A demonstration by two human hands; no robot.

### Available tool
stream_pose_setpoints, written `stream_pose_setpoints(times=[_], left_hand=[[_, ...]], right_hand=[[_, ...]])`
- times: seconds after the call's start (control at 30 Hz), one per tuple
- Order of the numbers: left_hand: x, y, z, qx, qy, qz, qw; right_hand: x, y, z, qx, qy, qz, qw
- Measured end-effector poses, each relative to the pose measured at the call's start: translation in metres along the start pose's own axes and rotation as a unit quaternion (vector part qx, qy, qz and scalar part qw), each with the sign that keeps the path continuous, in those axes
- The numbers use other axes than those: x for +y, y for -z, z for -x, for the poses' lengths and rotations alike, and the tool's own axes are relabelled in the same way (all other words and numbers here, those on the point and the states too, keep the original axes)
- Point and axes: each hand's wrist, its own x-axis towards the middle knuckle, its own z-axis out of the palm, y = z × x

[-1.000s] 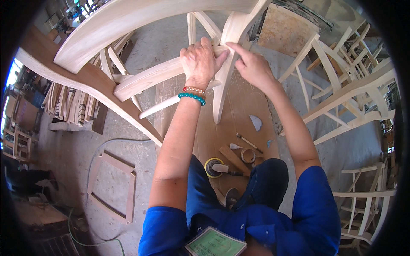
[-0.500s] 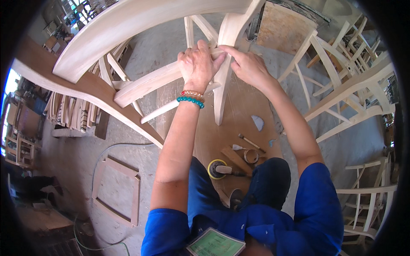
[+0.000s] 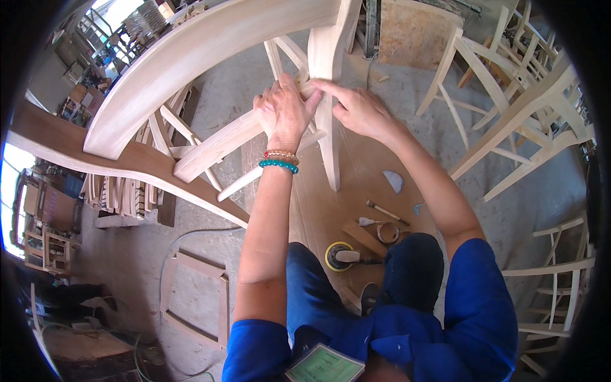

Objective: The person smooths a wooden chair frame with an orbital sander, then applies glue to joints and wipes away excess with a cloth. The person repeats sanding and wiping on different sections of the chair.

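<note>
A pale, unfinished wooden chair frame (image 3: 216,145) stands tilted in front of me, with a broad curved back rail (image 3: 210,60) at the top. My left hand (image 3: 280,109), wearing two bead bracelets, is wrapped over the seat rail close to where it meets the upright leg (image 3: 326,57). From the right, my right hand (image 3: 366,114) reaches to that joint. Its index finger is stretched out and touches the wood beside my left thumb, and its other fingers are partly hidden. Whether anything small lies under the fingertips I cannot tell.
A round sander (image 3: 340,256), a brush (image 3: 387,212), a tape roll (image 3: 387,233) and a wood strip lie on the brown board (image 3: 305,204) by my knees. More chair frames (image 3: 509,114) stand at right. A wooden frame (image 3: 194,299), a hose and stacked wood parts (image 3: 130,197) are at left.
The view has shifted a little, so the chair and tools sit slightly differently in it. Both hands stay at the same joint, with my right index finger still touching the wood.
</note>
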Motion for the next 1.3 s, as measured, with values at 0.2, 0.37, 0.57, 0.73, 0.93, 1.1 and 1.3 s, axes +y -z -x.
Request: stream_pose_setpoints(times=[0.2, 0.37, 0.57, 0.73, 0.93, 1.1, 1.3], left_hand=[[0.003, -0.001, 0.000, 0.017, 0.005, 0.020, 1.000], [-0.002, -0.003, 0.001, 0.024, 0.002, 0.011, 1.000], [0.007, -0.001, -0.002, 0.022, 0.002, 0.012, 1.000], [0.003, 0.001, -0.002, 0.017, 0.008, 0.005, 1.000], [0.006, 0.004, -0.004, -0.016, 0.028, 0.014, 0.999], [0.009, 0.004, -0.006, -0.005, 0.032, 0.017, 0.999], [0.005, 0.004, -0.004, -0.003, 0.035, 0.010, 0.999]], right_hand=[[0.007, 0.004, -0.004, 0.010, -0.014, -0.037, 0.999], [0.007, 0.012, 0.005, 0.010, -0.039, -0.124, 0.991], [0.025, -0.016, 0.018, 0.084, 0.001, -0.106, 0.991], [0.019, -0.019, 0.021, 0.104, -0.015, -0.108, 0.989], [0.010, -0.006, 0.018, 0.031, -0.042, -0.103, 0.993], [0.008, -0.010, 0.005, 0.031, -0.025, -0.052, 0.998], [0.002, -0.003, -0.007, 0.029, -0.015, -0.060, 0.998]])
